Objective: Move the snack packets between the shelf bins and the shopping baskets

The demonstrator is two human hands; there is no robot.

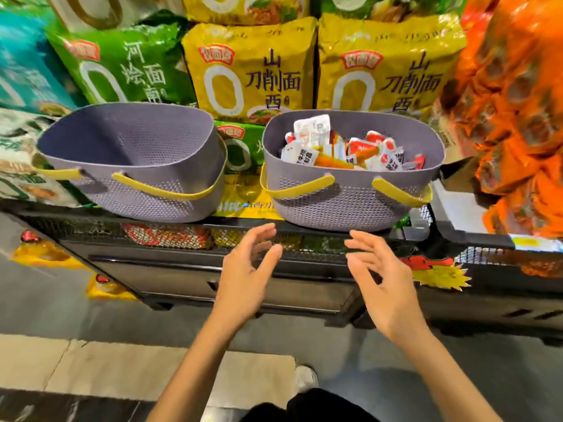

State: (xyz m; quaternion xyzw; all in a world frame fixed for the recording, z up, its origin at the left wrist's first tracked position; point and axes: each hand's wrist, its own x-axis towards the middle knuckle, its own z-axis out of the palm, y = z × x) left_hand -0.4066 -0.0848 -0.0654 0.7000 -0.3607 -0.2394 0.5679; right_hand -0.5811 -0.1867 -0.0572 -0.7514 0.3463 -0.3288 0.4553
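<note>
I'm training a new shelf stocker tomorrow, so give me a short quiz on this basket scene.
1. True or false: the left basket looks empty.
2. The snack packets lie in: A) the left basket; B) the right basket; C) both.
3. Fill in: the left hand and right hand both hold ____.
Key: 1 true; 2 B; 3 nothing.
</note>
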